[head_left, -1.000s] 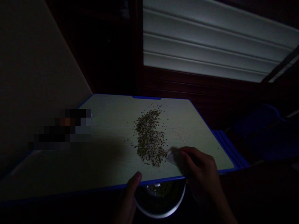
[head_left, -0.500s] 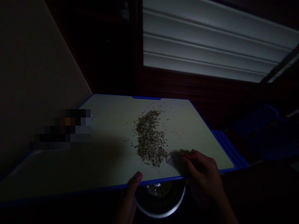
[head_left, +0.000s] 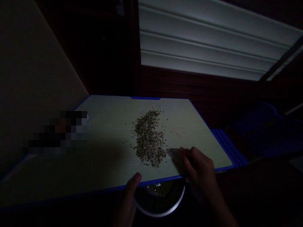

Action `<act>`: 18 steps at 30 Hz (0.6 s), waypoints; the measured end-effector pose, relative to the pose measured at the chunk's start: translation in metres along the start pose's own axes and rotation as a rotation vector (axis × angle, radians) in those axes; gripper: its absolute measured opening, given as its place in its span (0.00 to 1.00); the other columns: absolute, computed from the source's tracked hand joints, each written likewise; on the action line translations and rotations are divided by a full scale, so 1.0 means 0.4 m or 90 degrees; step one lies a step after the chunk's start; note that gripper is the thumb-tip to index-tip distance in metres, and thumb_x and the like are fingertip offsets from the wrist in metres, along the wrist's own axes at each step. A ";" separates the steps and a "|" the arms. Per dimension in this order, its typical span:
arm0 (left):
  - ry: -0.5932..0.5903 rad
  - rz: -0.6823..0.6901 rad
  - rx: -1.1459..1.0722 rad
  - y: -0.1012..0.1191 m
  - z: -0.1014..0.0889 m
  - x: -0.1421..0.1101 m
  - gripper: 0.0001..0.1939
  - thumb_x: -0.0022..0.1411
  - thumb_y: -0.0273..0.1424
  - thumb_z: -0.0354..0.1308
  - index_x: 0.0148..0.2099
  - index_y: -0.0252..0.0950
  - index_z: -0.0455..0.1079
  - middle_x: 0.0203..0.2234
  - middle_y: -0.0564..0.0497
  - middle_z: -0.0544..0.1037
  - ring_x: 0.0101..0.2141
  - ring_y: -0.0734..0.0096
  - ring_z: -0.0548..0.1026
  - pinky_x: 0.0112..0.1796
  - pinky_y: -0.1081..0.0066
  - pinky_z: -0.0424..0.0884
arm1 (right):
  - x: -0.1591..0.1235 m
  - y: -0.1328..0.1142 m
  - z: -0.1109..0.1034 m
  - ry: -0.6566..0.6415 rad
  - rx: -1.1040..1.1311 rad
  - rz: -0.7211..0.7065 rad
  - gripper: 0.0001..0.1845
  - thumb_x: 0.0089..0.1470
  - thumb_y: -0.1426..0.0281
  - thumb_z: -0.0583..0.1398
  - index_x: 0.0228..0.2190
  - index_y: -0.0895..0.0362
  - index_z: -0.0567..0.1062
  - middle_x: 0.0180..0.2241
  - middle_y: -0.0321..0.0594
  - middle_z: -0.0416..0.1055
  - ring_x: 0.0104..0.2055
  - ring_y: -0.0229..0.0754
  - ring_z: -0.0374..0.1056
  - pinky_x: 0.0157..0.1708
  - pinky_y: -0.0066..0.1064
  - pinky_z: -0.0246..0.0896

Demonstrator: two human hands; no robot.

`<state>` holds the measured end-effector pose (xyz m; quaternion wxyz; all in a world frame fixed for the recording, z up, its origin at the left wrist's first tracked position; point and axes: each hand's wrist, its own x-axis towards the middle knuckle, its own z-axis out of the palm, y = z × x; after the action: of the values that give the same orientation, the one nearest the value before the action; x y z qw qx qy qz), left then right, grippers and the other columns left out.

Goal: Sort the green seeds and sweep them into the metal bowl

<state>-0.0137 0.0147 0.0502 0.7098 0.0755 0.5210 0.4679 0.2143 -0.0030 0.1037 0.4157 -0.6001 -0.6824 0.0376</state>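
Note:
Small dark green seeds or beans (head_left: 150, 135) are scattered in a long patch over the middle of a pale, blue-edged tabletop (head_left: 104, 116). My right hand (head_left: 200, 167) is closed in a pinch just right of the patch. From its fingertips a small, thin, pale, spoon-like piece (head_left: 174, 152) reaches the seeds' edge; its exact kind is too dim to make out. My left hand (head_left: 131, 192) has its thumb over the table's near edge, with most of its fingers hidden below. Under that edge, between my hands, is a shiny metal bowl (head_left: 165, 211) with more seeds inside.
A blurred-out patch (head_left: 58, 132) covers something on the table's left side. Blue plastic items (head_left: 258, 123) are at the right. A dark wooden frame with pale slats (head_left: 201, 44) rises behind the table, and a wall (head_left: 28, 63) borders the left. Lighting is very dim.
The view has shifted slightly, moving everything a little left in the picture. My right hand keeps its pinch, and the pale piece shows more clearly beside the seeds. My left thumb stays on the edge.

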 end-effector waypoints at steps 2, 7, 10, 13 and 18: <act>-0.016 0.017 -0.009 -0.002 0.001 0.003 0.29 0.64 0.34 0.64 0.65 0.40 0.67 0.54 0.47 0.81 0.60 0.53 0.72 0.64 0.53 0.59 | 0.007 0.002 0.002 -0.009 -0.011 0.005 0.09 0.64 0.72 0.56 0.39 0.56 0.77 0.31 0.41 0.76 0.33 0.42 0.74 0.32 0.29 0.65; -0.005 0.042 -0.014 0.000 0.005 0.005 0.28 0.64 0.32 0.64 0.65 0.41 0.67 0.54 0.49 0.81 0.61 0.57 0.70 0.63 0.58 0.62 | 0.020 0.011 0.011 0.035 -0.026 0.086 0.08 0.63 0.72 0.56 0.39 0.55 0.76 0.37 0.44 0.80 0.37 0.44 0.77 0.35 0.30 0.68; 0.016 0.054 0.002 0.009 0.011 -0.006 0.25 0.64 0.32 0.64 0.62 0.41 0.70 0.53 0.49 0.82 0.64 0.57 0.66 0.63 0.60 0.63 | 0.028 0.020 0.015 0.075 -0.045 0.140 0.08 0.62 0.70 0.56 0.40 0.55 0.76 0.37 0.45 0.81 0.37 0.45 0.78 0.35 0.31 0.68; 0.057 0.037 0.025 0.019 0.016 -0.021 0.24 0.62 0.33 0.66 0.60 0.43 0.73 0.53 0.50 0.82 0.66 0.55 0.64 0.64 0.56 0.60 | 0.042 0.034 0.010 0.089 -0.074 0.169 0.09 0.63 0.67 0.56 0.40 0.55 0.76 0.36 0.46 0.81 0.35 0.46 0.78 0.33 0.31 0.68; 0.083 -0.022 0.011 0.025 0.022 -0.029 0.24 0.61 0.33 0.67 0.60 0.43 0.72 0.54 0.51 0.81 0.65 0.56 0.65 0.64 0.56 0.60 | 0.083 0.074 -0.022 0.083 -0.103 0.194 0.14 0.64 0.62 0.57 0.40 0.57 0.78 0.31 0.46 0.81 0.29 0.45 0.76 0.28 0.30 0.64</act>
<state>-0.0127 0.0148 0.0679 0.6817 0.0421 0.5714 0.4549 0.2453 0.0296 0.1105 0.3990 -0.7294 -0.5557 0.0059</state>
